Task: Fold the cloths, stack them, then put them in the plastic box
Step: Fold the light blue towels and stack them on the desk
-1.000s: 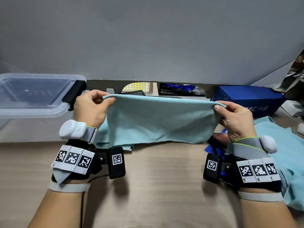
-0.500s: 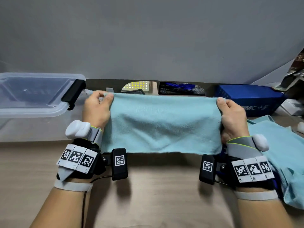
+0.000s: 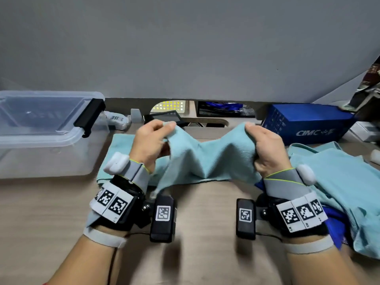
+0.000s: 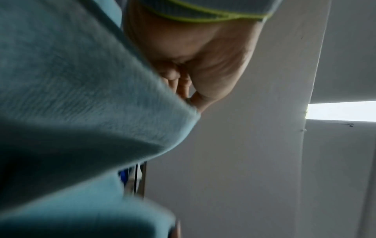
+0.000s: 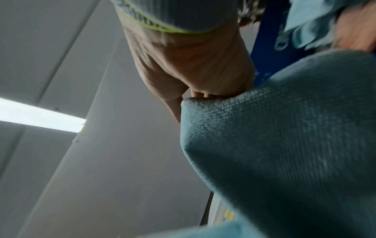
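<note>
I hold a light teal cloth (image 3: 207,159) in the air over the wooden table. My left hand (image 3: 153,140) pinches its left end and my right hand (image 3: 264,144) pinches its right end. The cloth sags in slack folds between them. The left wrist view shows the cloth (image 4: 81,96) draped over my curled left hand (image 4: 199,64); the right wrist view shows the same cloth (image 5: 284,136) beside my curled right hand (image 5: 193,67). A folded teal cloth (image 3: 121,147) lies on the table under my left hand. The clear plastic box (image 3: 41,128) stands at the far left.
More teal cloths (image 3: 341,188) lie heaped at the right, over something dark blue (image 3: 335,227). A blue cardboard box (image 3: 308,122) stands at the back right. Small items, among them a lamp (image 3: 170,104), line the back edge by the grey wall.
My hands have moved closer together, so the cloth that was stretched taut now sags in folds between them. The folded cloth on the table has come into sight.
</note>
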### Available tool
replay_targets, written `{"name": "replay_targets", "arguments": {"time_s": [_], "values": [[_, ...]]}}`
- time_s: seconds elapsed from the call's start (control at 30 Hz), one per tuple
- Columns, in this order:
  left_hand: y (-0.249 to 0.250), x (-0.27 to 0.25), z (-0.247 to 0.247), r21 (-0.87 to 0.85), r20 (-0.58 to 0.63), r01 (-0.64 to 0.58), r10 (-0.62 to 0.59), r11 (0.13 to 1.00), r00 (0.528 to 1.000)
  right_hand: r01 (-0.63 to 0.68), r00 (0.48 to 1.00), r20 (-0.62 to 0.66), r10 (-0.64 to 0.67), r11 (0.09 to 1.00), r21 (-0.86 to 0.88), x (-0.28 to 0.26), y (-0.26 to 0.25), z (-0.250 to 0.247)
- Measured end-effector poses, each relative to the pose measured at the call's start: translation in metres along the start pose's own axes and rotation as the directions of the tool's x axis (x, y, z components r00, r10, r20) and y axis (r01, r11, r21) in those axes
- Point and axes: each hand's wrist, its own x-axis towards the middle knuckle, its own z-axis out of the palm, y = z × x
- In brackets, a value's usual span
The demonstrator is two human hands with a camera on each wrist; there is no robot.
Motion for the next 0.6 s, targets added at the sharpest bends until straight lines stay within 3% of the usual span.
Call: {"name": "replay_targets", "arguments": {"time_s": [0.1, 0.23, 0.33, 0.5, 0.6], "values": [[0.001, -0.017, 0.026, -0.003, 0.134, -0.035, 0.035, 0.999, 0.99, 0.02, 0.987, 0.163, -0.009, 0.997, -0.068, -0.02, 0.001, 0.024], [-0.002, -0.025, 0.036, -0.01, 0.162, -0.082, 0.082, 0.997, 0.983, 0.132, 0.943, 0.32, -0.086, 0.984, -0.123, -0.04, 0.007, 0.043], [0.0, -0.026, 0.034, -0.013, 0.171, -0.081, 0.082, 0.997, 0.982, 0.229, 0.923, 0.346, -0.169, 0.963, -0.141, -0.046, 0.006, 0.045], [0.006, -0.031, 0.037, 0.035, 0.248, -0.049, 0.039, 0.998, 0.968, 0.21, 0.88, 0.45, -0.152, 0.974, -0.083, -0.045, 0.011, 0.046], [0.006, -0.028, 0.032, 0.055, 0.254, -0.088, 0.071, 0.995, 0.965, 0.314, 0.894, 0.388, -0.224, 0.931, -0.186, -0.038, 0.01, 0.041]]}}
